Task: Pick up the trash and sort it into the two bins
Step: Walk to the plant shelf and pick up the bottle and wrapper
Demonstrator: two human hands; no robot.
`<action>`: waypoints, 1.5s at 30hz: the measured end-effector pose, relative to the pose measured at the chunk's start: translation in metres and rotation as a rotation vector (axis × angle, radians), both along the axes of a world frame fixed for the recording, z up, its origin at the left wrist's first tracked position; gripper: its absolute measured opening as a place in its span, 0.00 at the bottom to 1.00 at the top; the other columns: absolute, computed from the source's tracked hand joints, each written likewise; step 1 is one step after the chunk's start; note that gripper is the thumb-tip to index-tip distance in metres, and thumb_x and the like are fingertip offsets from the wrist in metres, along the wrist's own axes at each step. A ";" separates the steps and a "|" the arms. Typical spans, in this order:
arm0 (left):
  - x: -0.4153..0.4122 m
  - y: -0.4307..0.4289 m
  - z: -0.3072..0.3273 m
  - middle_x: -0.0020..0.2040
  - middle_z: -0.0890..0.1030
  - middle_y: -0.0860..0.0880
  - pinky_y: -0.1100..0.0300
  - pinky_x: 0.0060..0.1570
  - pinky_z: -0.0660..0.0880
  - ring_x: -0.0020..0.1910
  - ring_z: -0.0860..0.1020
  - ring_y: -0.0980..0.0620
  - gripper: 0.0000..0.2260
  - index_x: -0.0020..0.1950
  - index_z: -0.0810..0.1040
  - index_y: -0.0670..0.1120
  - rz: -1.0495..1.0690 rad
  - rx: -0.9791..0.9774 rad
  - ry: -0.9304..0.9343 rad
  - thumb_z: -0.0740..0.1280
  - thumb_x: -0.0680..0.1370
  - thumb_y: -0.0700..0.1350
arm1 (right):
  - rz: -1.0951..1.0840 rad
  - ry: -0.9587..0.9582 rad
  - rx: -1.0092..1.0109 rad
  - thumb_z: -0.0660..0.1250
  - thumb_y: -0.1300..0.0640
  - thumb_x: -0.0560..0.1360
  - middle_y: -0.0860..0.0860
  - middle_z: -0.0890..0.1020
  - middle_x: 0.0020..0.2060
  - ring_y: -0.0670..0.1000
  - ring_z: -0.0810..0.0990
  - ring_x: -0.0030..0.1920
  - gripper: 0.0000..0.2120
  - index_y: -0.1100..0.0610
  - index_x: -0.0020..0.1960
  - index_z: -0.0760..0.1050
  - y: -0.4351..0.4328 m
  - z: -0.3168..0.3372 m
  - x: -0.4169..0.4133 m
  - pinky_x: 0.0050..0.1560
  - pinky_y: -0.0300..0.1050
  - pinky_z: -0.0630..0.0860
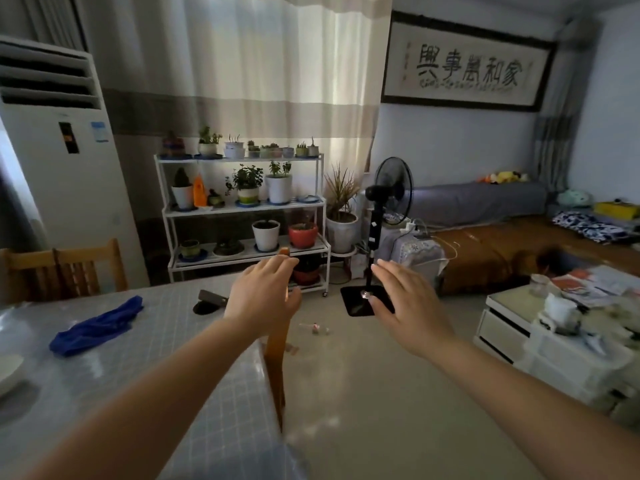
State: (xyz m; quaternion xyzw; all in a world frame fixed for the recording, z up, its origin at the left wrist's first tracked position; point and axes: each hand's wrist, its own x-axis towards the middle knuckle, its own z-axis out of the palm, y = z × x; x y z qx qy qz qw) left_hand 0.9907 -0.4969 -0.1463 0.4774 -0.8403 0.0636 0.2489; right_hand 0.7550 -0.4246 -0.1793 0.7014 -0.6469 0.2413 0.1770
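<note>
I am holding both arms out in front of me, palms down. My left hand (262, 299) is hanging open with the fingers loosely together, empty, above the far corner of the table (166, 344), and it is overlapping the top of a wooden chair back (277, 348) that is standing against the table's edge; I cannot tell whether I am touching the wood. My right hand (407, 306) is hovering open too, fingers spread a little, gripping nothing, well apart from the left.

Between my hands and lower in the view, a small piece of trash (314, 328) is lying on the pale floor (381, 393). It looks like a clear plastic bottle on its side, though it is too small to be sure. A blue cloth (98, 325) is lying crumpled on the table to my left. Beyond my right hand a stand with a black base plate (358, 301) is standing on the floor, and a white plant rack (242, 209) is sitting against the curtain.
</note>
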 end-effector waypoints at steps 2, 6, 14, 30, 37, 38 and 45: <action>-0.017 -0.043 -0.001 0.69 0.71 0.50 0.53 0.64 0.70 0.67 0.69 0.50 0.24 0.70 0.63 0.52 -0.013 -0.006 -0.004 0.62 0.76 0.54 | 0.006 0.021 0.008 0.55 0.44 0.78 0.51 0.67 0.72 0.51 0.61 0.72 0.26 0.53 0.72 0.62 -0.042 0.002 -0.015 0.70 0.45 0.54; -0.048 -0.125 -0.002 0.68 0.72 0.50 0.53 0.64 0.70 0.66 0.70 0.50 0.22 0.69 0.65 0.51 0.004 0.007 0.017 0.61 0.77 0.53 | 0.016 0.052 0.021 0.50 0.42 0.76 0.51 0.68 0.71 0.51 0.62 0.72 0.28 0.54 0.72 0.63 -0.123 0.008 -0.045 0.69 0.44 0.51; -0.099 -0.241 -0.018 0.68 0.72 0.50 0.55 0.64 0.69 0.67 0.70 0.50 0.23 0.70 0.64 0.50 0.047 0.033 -0.031 0.61 0.76 0.53 | 0.032 0.024 0.032 0.51 0.42 0.76 0.52 0.69 0.70 0.52 0.64 0.71 0.28 0.54 0.71 0.63 -0.252 -0.005 -0.109 0.70 0.48 0.57; -0.249 -0.441 -0.043 0.66 0.73 0.49 0.55 0.59 0.72 0.63 0.72 0.49 0.22 0.69 0.66 0.47 0.295 0.075 0.031 0.61 0.76 0.51 | 0.282 0.061 0.099 0.50 0.41 0.75 0.51 0.70 0.70 0.52 0.64 0.71 0.29 0.54 0.71 0.64 -0.522 -0.018 -0.271 0.70 0.50 0.59; -0.294 -0.518 -0.070 0.68 0.71 0.49 0.55 0.62 0.71 0.66 0.70 0.50 0.23 0.70 0.65 0.48 0.373 0.153 0.058 0.61 0.76 0.51 | 0.363 0.034 0.151 0.50 0.41 0.75 0.52 0.70 0.70 0.53 0.65 0.71 0.29 0.54 0.71 0.65 -0.617 -0.039 -0.312 0.70 0.53 0.62; -0.297 -0.530 -0.075 0.68 0.71 0.49 0.55 0.62 0.71 0.66 0.70 0.50 0.23 0.70 0.65 0.48 0.380 0.161 0.056 0.61 0.76 0.51 | 0.374 0.034 0.162 0.49 0.41 0.75 0.52 0.69 0.70 0.53 0.64 0.71 0.29 0.54 0.71 0.65 -0.630 -0.044 -0.315 0.71 0.52 0.61; -0.308 -0.631 -0.108 0.66 0.73 0.48 0.54 0.59 0.72 0.64 0.72 0.49 0.22 0.69 0.66 0.46 0.419 0.212 0.060 0.61 0.76 0.49 | 0.418 0.023 0.223 0.49 0.40 0.75 0.51 0.69 0.70 0.52 0.63 0.72 0.30 0.54 0.71 0.64 -0.730 -0.080 -0.326 0.71 0.50 0.58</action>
